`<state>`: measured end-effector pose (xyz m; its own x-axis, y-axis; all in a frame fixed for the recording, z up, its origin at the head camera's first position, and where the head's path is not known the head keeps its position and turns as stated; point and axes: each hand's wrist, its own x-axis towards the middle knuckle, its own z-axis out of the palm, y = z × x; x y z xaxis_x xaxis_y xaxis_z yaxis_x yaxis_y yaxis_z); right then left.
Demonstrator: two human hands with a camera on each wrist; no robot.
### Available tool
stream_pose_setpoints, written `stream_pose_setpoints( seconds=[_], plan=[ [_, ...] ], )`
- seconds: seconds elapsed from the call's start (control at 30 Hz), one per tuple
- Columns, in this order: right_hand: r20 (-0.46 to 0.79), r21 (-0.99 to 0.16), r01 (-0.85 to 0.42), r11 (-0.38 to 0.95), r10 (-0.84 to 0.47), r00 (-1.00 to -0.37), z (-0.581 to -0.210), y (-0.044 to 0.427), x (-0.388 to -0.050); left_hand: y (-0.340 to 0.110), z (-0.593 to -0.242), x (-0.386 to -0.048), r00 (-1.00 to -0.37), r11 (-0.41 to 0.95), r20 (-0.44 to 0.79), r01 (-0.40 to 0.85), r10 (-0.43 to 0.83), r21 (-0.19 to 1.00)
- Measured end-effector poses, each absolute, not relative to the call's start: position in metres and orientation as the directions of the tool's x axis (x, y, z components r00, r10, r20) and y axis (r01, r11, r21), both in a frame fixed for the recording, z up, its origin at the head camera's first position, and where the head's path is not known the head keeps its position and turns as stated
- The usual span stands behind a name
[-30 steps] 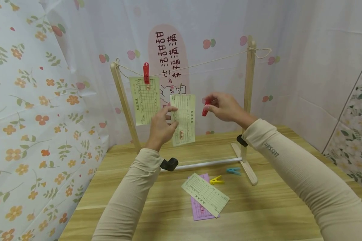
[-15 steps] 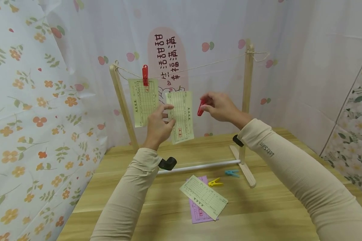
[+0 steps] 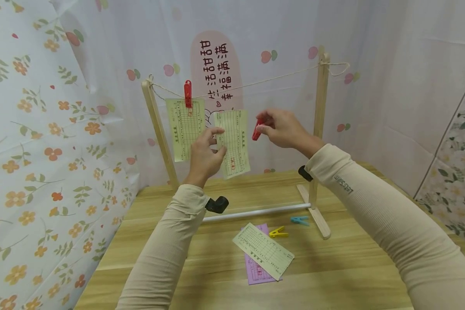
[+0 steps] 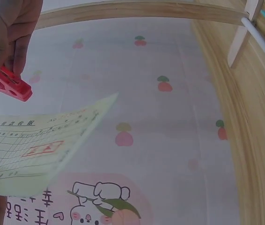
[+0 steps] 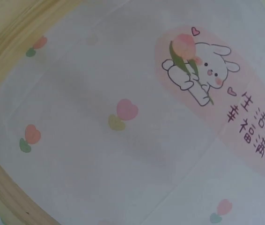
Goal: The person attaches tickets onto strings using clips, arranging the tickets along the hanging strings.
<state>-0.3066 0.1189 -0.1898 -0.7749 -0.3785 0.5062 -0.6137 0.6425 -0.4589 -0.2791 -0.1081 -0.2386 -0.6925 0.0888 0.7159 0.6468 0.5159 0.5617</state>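
Note:
My left hand point(image 3: 206, 156) pinches a pale green printed receipt slip point(image 3: 233, 144) by its left edge, holding it upright below the string point(image 3: 271, 79). To its right, my right hand point(image 3: 284, 129) grips a red clothespin point(image 3: 257, 130), apart from the slip. In the left wrist view the same clothespin point(image 4: 13, 85) hangs from the right fingers above the slip point(image 4: 34, 145). A second green slip point(image 3: 186, 133) hangs from the string at the left under another red clothespin point(image 3: 188, 94). Neither hand shows clearly in the right wrist view.
Wooden posts point(image 3: 320, 107) carry the string, joined low down by a white rod point(image 3: 263, 212). On the wooden table point(image 3: 333, 267) lie a green slip point(image 3: 264, 251) over purple slips point(image 3: 257, 277), a yellow clothespin point(image 3: 278, 232) and a blue clothespin point(image 3: 300, 220).
Both hands have risen slightly, carrying the green slip and the red clothespin closer to the string. The clothespin is a little nearer the slip than one second ago.

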Motion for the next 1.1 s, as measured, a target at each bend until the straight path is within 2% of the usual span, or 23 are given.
stream_pose_setpoints(
  seconds=[0.2,0.43,0.8,1.1],
  plan=[
    [0.517,-0.482,-0.607,0.632,-0.355,-0.779,-0.183,0.116,-0.306,-0.107,-0.236,-0.281,-0.675,0.51,0.733,0.662,0.086,0.55],
    [0.566,-0.465,-0.64,0.612,-0.351,-0.746,-0.177,0.113,-0.306,-0.104,-0.233,-0.28,-0.681,0.503,0.727,0.658,0.082,0.56],
    [0.621,-0.451,-0.675,0.583,-0.338,-0.707,-0.164,0.102,-0.304,-0.103,-0.227,-0.285,-0.635,0.484,0.771,0.689,0.046,0.539],
    [0.661,-0.425,-0.698,0.576,-0.33,-0.674,-0.151,0.096,-0.302,-0.102,-0.222,-0.286,-0.639,0.492,0.769,0.675,0.017,0.55]
  ],
)
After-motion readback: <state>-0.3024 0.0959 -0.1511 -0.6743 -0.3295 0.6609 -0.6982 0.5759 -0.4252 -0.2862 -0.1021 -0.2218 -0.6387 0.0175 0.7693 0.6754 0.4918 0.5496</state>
